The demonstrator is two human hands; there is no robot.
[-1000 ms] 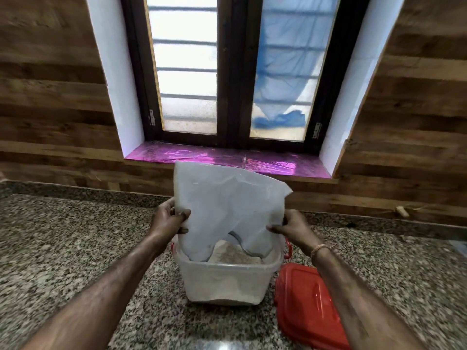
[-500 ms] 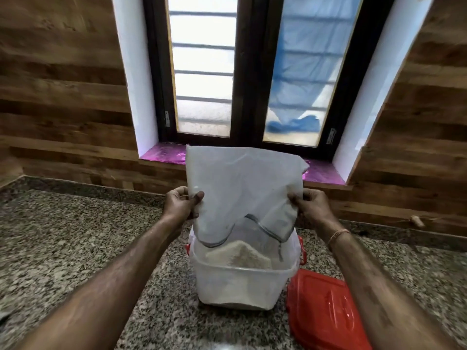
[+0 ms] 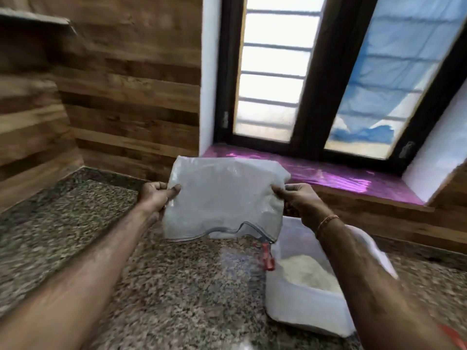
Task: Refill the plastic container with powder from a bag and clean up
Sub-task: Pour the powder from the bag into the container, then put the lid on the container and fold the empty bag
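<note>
Swung left off the container (image 3: 310,306), the emptied-looking bag (image 3: 222,198) (mouth down) hangs over the worktop (image 3: 164,286), both hands' fingers (image 3: 174,190) clamped on it; next, set it aside.

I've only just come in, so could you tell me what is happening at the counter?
A person holds a plastic bag by its sides, left hand and right hand, mouth down and above the granite counter, left of the container. The container stands open with a heap of powder inside. The bag looks nearly empty.
</note>
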